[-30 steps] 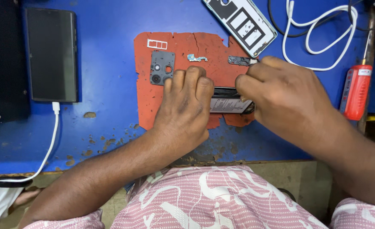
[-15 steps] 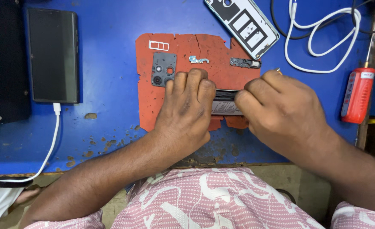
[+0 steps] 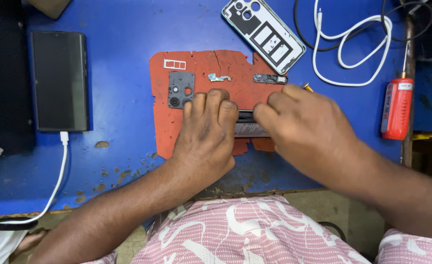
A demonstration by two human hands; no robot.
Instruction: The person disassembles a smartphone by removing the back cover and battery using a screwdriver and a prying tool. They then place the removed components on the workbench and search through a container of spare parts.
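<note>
Worktop is a scuffed blue bench (image 3: 123,63), paint chipping along the near edge and bare patches showing through. Torn red-orange rubber work mat (image 3: 201,63) is lying in the middle, cracked and ragged at the edges.

Left hand (image 3: 203,139) is pressing down flat, fingers together, on the left end of a dark opened phone body (image 3: 249,128) sitting on the mat's lower part. Right hand (image 3: 306,129) is curling over the phone's right end, fingers bent onto it; a brass-coloured tool tip (image 3: 307,87) is sticking out just beyond the knuckles, grip itself hidden, so can't tell exactly how it is being held.

On the mat above the hands: grey plastic camera cover plate (image 3: 181,89), white SIM tray frame (image 3: 175,64), small blue-green flex part (image 3: 219,77), dark narrow module (image 3: 270,78).

Off the mat: pale phone back cover (image 3: 263,29) lying inside up at the top, coiled white cable (image 3: 353,49) beside it, red cylindrical tool (image 3: 397,108) at the right edge, black slab phone (image 3: 60,80) at the left with a white charging lead (image 3: 59,171) plugged in.
</note>
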